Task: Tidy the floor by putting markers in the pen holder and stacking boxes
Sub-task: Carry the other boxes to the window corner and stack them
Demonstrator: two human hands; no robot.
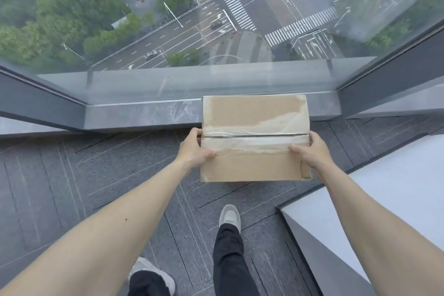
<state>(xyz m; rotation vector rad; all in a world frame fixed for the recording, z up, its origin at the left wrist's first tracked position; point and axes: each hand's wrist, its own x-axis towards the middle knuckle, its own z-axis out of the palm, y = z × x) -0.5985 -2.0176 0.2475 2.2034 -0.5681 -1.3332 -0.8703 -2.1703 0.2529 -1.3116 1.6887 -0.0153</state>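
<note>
Head view: a cardboard box [254, 166] is seen held out in front of the person, at arm's length.
Left hand [194, 149]: clasped round the box's left edge, the thumb laid on the top face and the fingers wrapped over the side.
Right hand [310, 151]: clasped round the right edge in the same manner, thumb on top.
Box position: above the grey carpet [96, 175], its far edge drawn across the window sill [144, 115]; whether anything lies under it cannot be told, as the underside is hidden.
Surface: the centre seam is covered by clear tape [254, 145], wrinkled and partly lifted; the near right corner is crumpled.
Weight: judged light to moderate, since it is carried level with outstretched arms.
Stiffness: the card is judged stiff enough to be stacked, though weaker at the crumpled corner.
Slipperiness: the taped band is likely slick, the bare card much less so.
Best hold: the two short sides, palms pressed inward, fingers hooked below the lower edge.
Risk: a thumb may slide on the tape; the flaps may sag if pressed at the seam.
Surroundings: a pale tabletop [396, 187] at the right, a shoe [230, 216] below.
Markers, pen holder: not seen.
</note>
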